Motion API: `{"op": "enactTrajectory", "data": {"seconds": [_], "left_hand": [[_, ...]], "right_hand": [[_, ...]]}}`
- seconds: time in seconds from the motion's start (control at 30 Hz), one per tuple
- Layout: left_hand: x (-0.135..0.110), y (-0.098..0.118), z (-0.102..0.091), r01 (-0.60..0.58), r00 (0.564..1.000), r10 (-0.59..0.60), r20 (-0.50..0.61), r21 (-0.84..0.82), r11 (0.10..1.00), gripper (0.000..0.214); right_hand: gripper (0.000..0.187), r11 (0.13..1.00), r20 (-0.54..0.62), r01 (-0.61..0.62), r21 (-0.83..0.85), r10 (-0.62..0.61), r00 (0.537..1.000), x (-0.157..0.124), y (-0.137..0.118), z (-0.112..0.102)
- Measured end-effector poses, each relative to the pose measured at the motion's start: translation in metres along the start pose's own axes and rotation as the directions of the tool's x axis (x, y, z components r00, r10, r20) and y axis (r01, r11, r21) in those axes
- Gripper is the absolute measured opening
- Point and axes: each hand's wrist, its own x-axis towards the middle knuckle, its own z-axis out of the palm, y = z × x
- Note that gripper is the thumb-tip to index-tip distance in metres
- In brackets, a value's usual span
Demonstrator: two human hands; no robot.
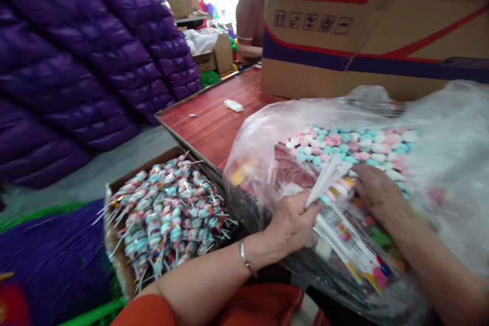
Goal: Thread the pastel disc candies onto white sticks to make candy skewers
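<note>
My left hand is closed around a bunch of white sticks that fan up and to the right; a metal bangle sits on that wrist. My right hand rests fingers-down on a clear plastic bag of pink, white and blue round candies, its fingertips pinching at candies by the stick tips. Printed wrappers lie below both hands.
A cardboard box at lower left holds several wrapped candy skewers. A red-brown table runs behind it. A large carton stands at the back right. Purple quilted bundles are stacked left. Another person sits far back.
</note>
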Motion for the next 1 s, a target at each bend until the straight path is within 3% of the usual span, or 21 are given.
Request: {"op": "enactTrajectory", "data": {"seconds": [0.13,0.2,0.27,0.3,0.37,0.43,0.47,0.57,0.7,1.0], "left_hand": [[-0.002,-0.002,-0.001,-0.008,1.000,0.007,0.011,0.025,1.000,0.020],[-0.001,-0.002,-0.001,-0.016,1.000,0.016,0.019,0.022,1.000,0.019],[0.000,-0.002,0.000,-0.012,1.000,0.012,0.015,0.001,1.000,0.018],[0.000,-0.002,0.000,-0.007,1.000,0.007,0.007,-0.013,1.000,0.019],[0.003,-0.004,0.000,0.001,1.000,-0.002,-0.021,-0.035,0.999,0.023],[0.007,-0.006,-0.001,0.005,1.000,-0.006,-0.027,-0.036,0.999,0.026],[0.009,-0.006,-0.001,0.010,1.000,-0.011,-0.026,-0.026,1.000,0.026],[0.012,-0.006,-0.003,0.004,1.000,-0.004,-0.019,0.020,1.000,0.031],[0.012,-0.005,-0.003,0.037,0.999,-0.036,-0.024,0.038,0.999,0.031],[0.012,-0.003,-0.004,0.048,0.998,-0.045,-0.049,0.053,0.997,0.028]], "right_hand": [[0.015,0.996,-0.102,0.011,0.092,-0.001,0.995,0.003,0.008,0.003],[0.013,0.985,-0.120,-0.089,0.146,0.107,0.987,0.006,0.002,-0.005],[0.013,0.926,-0.096,-0.270,0.263,0.304,0.948,0.009,-0.010,-0.018],[0.014,0.858,-0.045,-0.366,0.360,0.408,0.912,0.010,-0.017,-0.026],[0.022,0.601,0.116,-0.451,0.659,0.512,0.851,0.014,-0.032,-0.041],[0.026,0.290,0.219,-0.430,0.855,0.548,0.807,0.018,-0.045,-0.051],[0.028,0.179,0.249,-0.399,0.899,0.540,0.804,0.020,-0.050,-0.055],[0.027,0.004,0.276,-0.325,0.946,0.517,0.810,0.019,-0.059,-0.061],[0.027,-0.064,0.305,-0.315,0.947,0.487,0.818,0.013,-0.064,-0.062],[0.026,-0.109,0.297,-0.279,0.954,0.480,0.826,0.012,-0.074,-0.056]]}}
